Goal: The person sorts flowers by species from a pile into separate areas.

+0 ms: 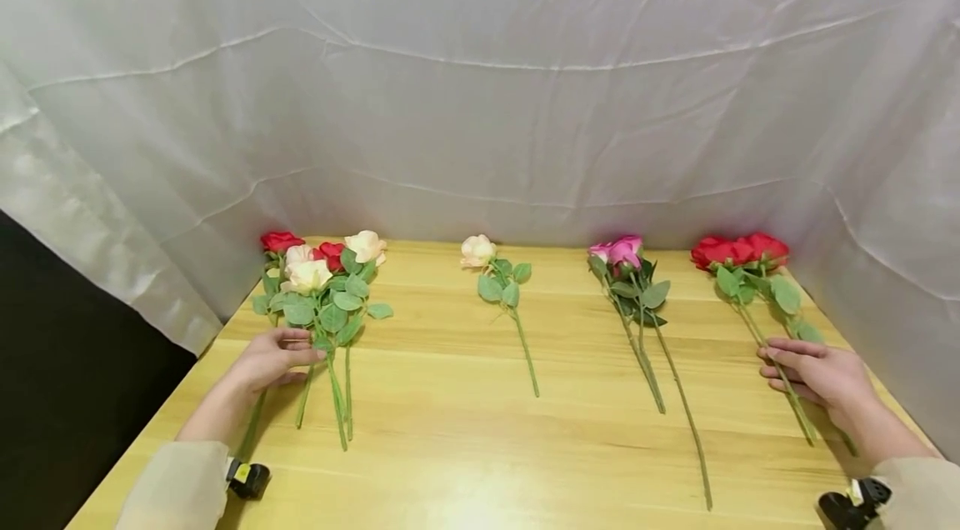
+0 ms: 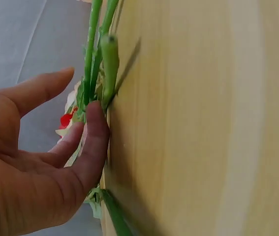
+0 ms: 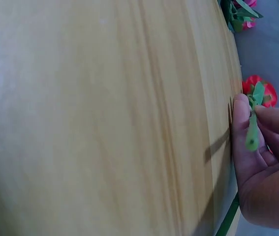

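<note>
At the left, my left hand (image 1: 276, 359) reaches among the stems of a bunch of artificial roses. Its thumb stands apart from the curved fingers (image 2: 96, 142), which lie beside the green stems (image 2: 92, 54) without closing round them. Cream roses (image 1: 307, 274) and red roses (image 1: 281, 242) make up this bunch. On the right, my right hand (image 1: 825, 376) pinches the stem (image 3: 252, 132) of a red rose (image 1: 716, 252) between thumb and fingers. Another red rose (image 1: 767, 248) lies beside it, its stem passing partly behind the hand.
A single cream rose (image 1: 477, 252) lies at the back middle of the wooden table (image 1: 450, 438). Right of it are several pink roses (image 1: 626, 251) with long stems. A pale cloth (image 1: 480, 122) hangs along the back and sides.
</note>
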Tool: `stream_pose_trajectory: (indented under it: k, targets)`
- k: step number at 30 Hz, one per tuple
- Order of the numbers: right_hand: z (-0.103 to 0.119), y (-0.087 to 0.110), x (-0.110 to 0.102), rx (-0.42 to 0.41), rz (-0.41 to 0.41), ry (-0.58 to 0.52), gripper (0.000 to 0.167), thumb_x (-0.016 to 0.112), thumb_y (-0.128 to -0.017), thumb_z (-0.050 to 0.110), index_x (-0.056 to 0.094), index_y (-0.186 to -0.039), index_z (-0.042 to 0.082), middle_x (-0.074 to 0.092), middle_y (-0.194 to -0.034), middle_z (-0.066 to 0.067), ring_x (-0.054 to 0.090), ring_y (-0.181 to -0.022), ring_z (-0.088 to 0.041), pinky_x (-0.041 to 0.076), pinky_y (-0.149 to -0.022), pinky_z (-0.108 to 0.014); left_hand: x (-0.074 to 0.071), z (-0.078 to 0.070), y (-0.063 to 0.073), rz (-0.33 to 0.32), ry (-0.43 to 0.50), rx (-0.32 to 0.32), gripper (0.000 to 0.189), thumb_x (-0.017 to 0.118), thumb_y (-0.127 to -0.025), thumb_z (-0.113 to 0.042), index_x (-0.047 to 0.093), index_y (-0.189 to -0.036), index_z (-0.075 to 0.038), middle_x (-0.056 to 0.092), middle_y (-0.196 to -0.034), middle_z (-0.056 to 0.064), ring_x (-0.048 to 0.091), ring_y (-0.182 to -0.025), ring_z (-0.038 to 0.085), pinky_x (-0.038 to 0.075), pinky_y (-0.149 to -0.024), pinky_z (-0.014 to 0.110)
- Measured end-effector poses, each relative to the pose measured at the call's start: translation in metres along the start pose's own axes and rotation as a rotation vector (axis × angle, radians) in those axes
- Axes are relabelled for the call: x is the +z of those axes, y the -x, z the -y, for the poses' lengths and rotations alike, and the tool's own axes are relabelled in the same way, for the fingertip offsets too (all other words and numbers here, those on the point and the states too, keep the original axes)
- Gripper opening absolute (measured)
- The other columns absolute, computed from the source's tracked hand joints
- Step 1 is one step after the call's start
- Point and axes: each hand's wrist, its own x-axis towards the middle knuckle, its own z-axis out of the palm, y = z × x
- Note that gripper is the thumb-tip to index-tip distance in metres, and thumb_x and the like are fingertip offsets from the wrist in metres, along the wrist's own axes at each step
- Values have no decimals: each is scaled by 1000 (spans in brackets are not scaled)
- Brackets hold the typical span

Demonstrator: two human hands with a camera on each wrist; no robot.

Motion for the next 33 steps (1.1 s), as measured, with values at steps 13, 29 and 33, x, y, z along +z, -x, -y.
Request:
stream_pose_trajectory:
  k: [13, 29, 33]
  targets:
    - [-1, 1, -2, -40, 82, -16, 36, 53, -109, 13, 77, -95, 37, 78, -95, 13, 76, -87, -10, 65, -77, -30, -1, -4, 0, -68, -78, 28, 69, 79, -89, -3, 39, -141, 19, 56, -117, 24, 61, -91, 18, 63, -76, 27]
    - [-3, 3, -4, -61, 107, -73, 32, 59, -107, 10, 78, -97, 34, 79, -98, 11, 77, -88, -12, 66, -76, -31, -62, 14, 8, -102, -94, 44, 66, 72, -97, -9, 37, -142, 23, 63, -128, 33, 64, -83, -3, 63, -77, 26]
    - [-6, 3, -3, -74, 93, -89, 32, 65, -103, 4, 78, -98, 32, 79, -98, 8, 77, -88, -13, 65, -77, -30, -61, 22, 8, -103, -144, 9, 66, 77, -93, -8, 40, -139, 23, 64, -124, 34, 64, -82, 0, 63, -73, 26]
